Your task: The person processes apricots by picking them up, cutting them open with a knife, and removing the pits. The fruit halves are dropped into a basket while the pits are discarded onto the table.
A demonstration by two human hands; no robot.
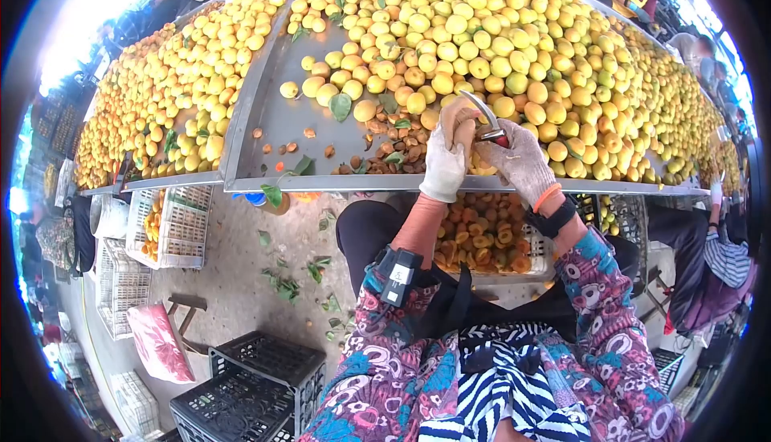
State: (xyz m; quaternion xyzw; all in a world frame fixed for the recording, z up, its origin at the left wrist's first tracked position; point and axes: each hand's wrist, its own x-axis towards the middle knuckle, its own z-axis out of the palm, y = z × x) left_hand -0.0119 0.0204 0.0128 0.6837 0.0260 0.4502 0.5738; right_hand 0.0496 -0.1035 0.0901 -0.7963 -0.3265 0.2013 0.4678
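Note:
My left hand [448, 153], in a pale glove, is raised over the metal table's front edge [337, 182], its fingers curled; what they hold, if anything, is hidden. Close beside it, my gloved right hand [518, 157] grips a tool with a red handle [501, 138] and a curved metal blade [479, 108]. The blade reaches up over my left fingers. Yellow apricots [482, 36] are heaped behind both hands. Brown pits [393, 153] and a few leaves lie left of my left hand.
A crate of halved apricots [482, 237] stands below the table edge, between my knees. White crates [181, 229], black crates [249, 394] and a pink cushion [159, 344] are at the left. A co-worker in striped clothing [727, 261] sits at the right; others are across the table.

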